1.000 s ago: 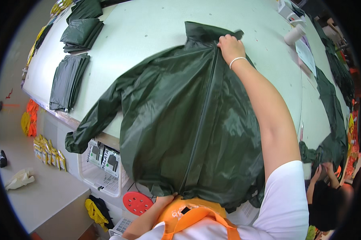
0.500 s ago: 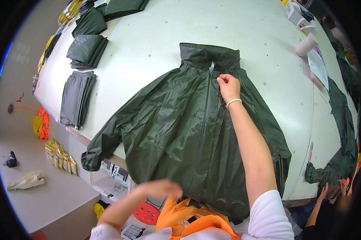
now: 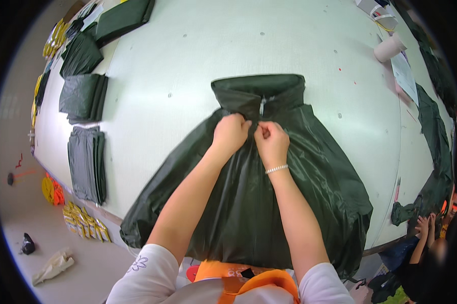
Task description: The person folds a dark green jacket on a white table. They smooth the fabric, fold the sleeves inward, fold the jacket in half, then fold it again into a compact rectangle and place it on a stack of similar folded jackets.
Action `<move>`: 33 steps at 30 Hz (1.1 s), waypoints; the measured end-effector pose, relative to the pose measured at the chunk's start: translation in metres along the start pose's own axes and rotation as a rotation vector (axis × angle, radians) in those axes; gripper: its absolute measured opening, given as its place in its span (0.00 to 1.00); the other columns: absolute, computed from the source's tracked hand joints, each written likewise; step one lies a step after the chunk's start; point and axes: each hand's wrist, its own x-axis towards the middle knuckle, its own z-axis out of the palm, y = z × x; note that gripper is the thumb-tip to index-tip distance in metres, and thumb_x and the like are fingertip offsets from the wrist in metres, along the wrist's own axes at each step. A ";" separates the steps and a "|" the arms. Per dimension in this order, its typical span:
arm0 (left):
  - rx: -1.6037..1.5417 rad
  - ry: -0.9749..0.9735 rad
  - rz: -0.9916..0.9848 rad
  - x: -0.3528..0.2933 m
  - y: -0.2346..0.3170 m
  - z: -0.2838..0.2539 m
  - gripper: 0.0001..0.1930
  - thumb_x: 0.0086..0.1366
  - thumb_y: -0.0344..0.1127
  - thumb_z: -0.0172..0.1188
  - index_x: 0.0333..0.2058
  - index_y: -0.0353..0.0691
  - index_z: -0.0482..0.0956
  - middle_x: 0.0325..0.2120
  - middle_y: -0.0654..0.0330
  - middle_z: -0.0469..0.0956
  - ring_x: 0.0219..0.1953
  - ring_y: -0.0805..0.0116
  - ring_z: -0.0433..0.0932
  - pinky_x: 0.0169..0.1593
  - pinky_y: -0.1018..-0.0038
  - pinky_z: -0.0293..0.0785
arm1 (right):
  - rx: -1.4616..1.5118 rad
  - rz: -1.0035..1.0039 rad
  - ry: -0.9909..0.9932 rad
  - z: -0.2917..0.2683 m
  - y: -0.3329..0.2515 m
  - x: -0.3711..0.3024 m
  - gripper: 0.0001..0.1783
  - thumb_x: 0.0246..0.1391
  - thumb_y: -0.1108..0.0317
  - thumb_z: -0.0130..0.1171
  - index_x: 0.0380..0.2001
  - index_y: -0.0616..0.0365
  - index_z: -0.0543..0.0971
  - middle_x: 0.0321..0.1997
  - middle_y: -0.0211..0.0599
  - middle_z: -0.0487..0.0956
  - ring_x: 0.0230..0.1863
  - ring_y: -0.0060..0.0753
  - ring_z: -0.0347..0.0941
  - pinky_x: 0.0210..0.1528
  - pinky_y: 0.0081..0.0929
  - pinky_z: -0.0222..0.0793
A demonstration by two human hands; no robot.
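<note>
A dark green, shiny rain jacket point(image 3: 228, 202) lies front side up on the pale table, its raised collar point(image 3: 261, 83) pointing away from me. Just below the collar, both hands meet at the front opening. My left hand point(image 3: 231, 134) is closed, fingers pinching the jacket's edge left of the opening. Close beside it, my right hand point(image 3: 272, 142), with a white bead bracelet at the wrist, pinches the front flap. A light zipper pull point(image 3: 262, 105) shows right above the fingertips. What exactly sits between the fingers is hidden.
Folded dark green garments point(image 3: 84, 96) and a greyer folded stack point(image 3: 86, 164) line the table's left side. At the right are a white roll point(image 3: 389, 48), a paper sheet point(image 3: 404, 76) and more green fabric point(image 3: 433, 131). Another person's hands point(image 3: 425, 225) work at the far right.
My left hand has come up from the jacket's hem to the collar front, beside the right hand. The right hand has shifted slightly left and nearer. The view has shifted too.
</note>
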 end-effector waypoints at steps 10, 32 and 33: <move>-1.048 -0.465 -0.181 0.013 -0.015 -0.007 0.14 0.64 0.39 0.54 0.20 0.42 0.70 0.15 0.70 0.64 0.17 0.82 0.61 0.19 0.83 0.55 | 0.443 0.291 -0.147 -0.002 -0.009 0.007 0.13 0.41 0.73 0.71 0.30 0.65 0.77 0.23 0.23 0.74 0.23 0.11 0.64 0.28 0.11 0.63; 0.164 -0.121 -0.054 -0.176 -0.010 0.008 0.24 0.52 0.56 0.64 0.17 0.38 0.74 0.12 0.53 0.74 0.18 0.54 0.77 0.23 0.63 0.71 | 0.004 0.369 -0.341 -0.080 -0.028 -0.137 0.11 0.49 0.71 0.63 0.35 0.66 0.76 0.30 0.43 0.75 0.27 0.37 0.72 0.31 0.28 0.69; 0.123 -0.128 -0.074 -0.176 -0.008 0.012 0.21 0.54 0.50 0.64 0.18 0.37 0.74 0.15 0.52 0.75 0.21 0.52 0.78 0.25 0.61 0.72 | 0.067 0.311 -0.254 -0.079 -0.031 -0.146 0.11 0.49 0.73 0.62 0.35 0.66 0.76 0.29 0.42 0.75 0.25 0.35 0.72 0.30 0.27 0.69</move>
